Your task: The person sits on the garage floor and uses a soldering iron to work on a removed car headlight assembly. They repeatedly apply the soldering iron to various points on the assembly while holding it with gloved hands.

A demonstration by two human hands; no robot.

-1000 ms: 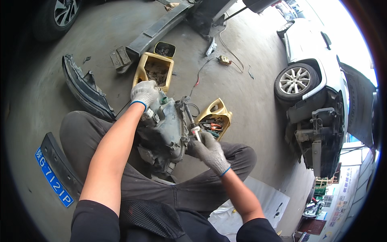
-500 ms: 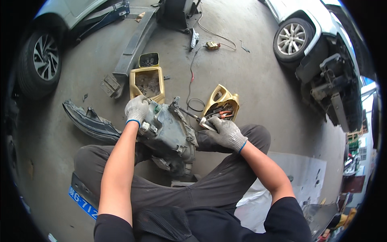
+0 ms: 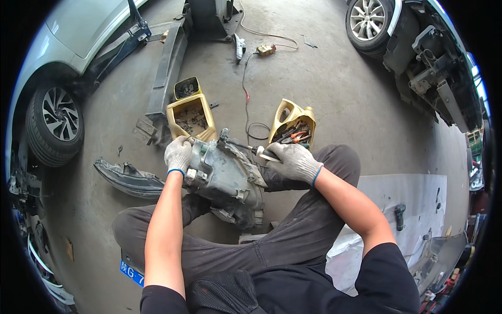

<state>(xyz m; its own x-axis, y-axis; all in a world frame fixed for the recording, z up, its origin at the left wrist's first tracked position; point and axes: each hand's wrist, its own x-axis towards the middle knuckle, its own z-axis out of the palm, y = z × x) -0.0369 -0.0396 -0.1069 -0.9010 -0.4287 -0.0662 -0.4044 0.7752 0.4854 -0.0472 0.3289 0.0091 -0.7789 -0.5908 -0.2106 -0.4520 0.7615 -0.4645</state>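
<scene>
1. Left hand [image 3: 178,153]: gloved, fingers bent at the upper left edge of the grey lamp housing [image 3: 225,175]; whether it is clamped cannot be told.
2. Right hand [image 3: 295,161]: gloved, clamped on the handle of the tool [image 3: 261,152]; the tool's shaft points left toward the housing's upper edge.
3. Lamp housing: positioned between the person's bent legs.
4. Tool container [image 3: 300,112]: yellow, cut open, on the floor beyond the right hand.

Left hand [image 3: 179,155]: gloved, fingers curled; left arm [image 3: 165,227] extended forward. Right hand [image 3: 294,162]: gloved, gripping; right forearm [image 3: 346,200] angled inward.
</scene>
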